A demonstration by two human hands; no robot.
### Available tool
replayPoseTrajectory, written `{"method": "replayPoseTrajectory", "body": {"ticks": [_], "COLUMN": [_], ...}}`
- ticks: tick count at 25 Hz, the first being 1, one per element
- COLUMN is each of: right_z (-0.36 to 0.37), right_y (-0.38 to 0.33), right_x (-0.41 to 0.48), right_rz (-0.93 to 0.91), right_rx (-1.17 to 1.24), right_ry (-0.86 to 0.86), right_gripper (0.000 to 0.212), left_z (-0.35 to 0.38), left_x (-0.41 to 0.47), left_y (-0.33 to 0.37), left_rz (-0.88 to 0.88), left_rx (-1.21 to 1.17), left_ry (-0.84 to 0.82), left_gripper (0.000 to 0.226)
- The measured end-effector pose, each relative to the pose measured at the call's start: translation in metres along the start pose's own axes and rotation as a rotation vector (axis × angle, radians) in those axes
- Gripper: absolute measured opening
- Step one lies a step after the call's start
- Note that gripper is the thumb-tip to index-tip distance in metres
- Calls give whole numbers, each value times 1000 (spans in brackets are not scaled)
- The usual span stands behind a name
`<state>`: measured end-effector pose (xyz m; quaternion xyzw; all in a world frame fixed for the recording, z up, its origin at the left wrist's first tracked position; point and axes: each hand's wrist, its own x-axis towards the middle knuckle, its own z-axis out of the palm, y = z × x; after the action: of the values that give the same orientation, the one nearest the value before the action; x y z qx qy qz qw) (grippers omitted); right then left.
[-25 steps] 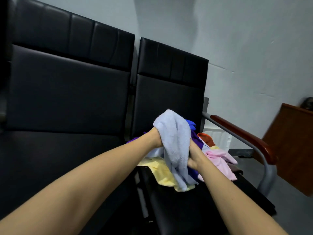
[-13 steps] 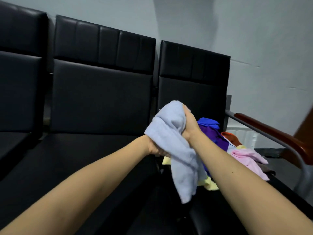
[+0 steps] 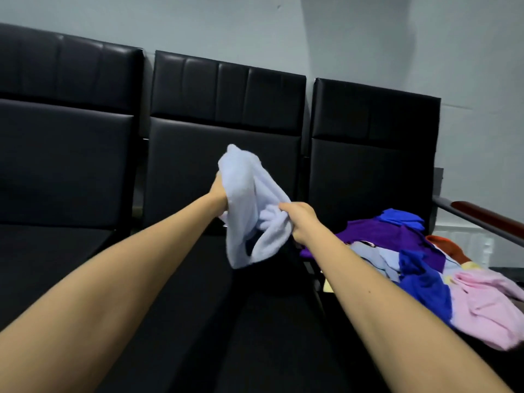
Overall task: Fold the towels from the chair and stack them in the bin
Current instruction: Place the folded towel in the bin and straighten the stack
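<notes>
Setting: black chairs (image 3: 221, 154) against a pale wall.
Towel: light blue towel (image 3: 249, 205) hangs bunched between both hands, above the middle seat.
Left hand (image 3: 218, 191): grips its upper edge.
Right hand (image 3: 297, 219): pinches its right side.
Pile: coloured towels (image 3: 419, 265) on the right seat.

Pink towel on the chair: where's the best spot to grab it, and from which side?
Pinch the pink towel by its bunched-up folds near the middle, coming down from above on the right. It lies crumpled with raised folds on top, easy to pinch. Its left edge seems tucked under the dark blue towel, so the right side looks freer.
</notes>
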<state>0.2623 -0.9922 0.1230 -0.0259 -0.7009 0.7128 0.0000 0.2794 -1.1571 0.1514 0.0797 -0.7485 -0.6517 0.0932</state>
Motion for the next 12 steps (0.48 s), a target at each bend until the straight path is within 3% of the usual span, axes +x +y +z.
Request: {"method": "replayPoseTrajectory", "body": {"ticks": [1, 3, 4, 7, 9, 12], "right_z": [6, 14, 16, 23, 30, 34], "right_y": [10, 42, 62, 116, 133, 130], "right_x": [2, 2, -4, -31, -39, -32], "right_rz": [13, 76, 119, 160, 135, 87], "right_rx": [44, -7, -93, -343, -605, -830], "right_ry": [17, 33, 66, 38, -6, -166], "right_gripper": [28, 66, 69, 34, 32, 58], "left_z": [-14, -49, -66, -78, -69, -57], "left_x": [10, 23, 13, -27, -51, -51], "left_y": [-14, -63, -87, -154, -187, -203], "left_rz": [-28, -96, -139, -65, 57, 342], "left_rx": [155, 626, 764, 692, 815, 1083], "left_ry": [14, 142, 209, 319, 184, -1], "left_gripper": [12, 51, 52, 21, 29, 64]}}
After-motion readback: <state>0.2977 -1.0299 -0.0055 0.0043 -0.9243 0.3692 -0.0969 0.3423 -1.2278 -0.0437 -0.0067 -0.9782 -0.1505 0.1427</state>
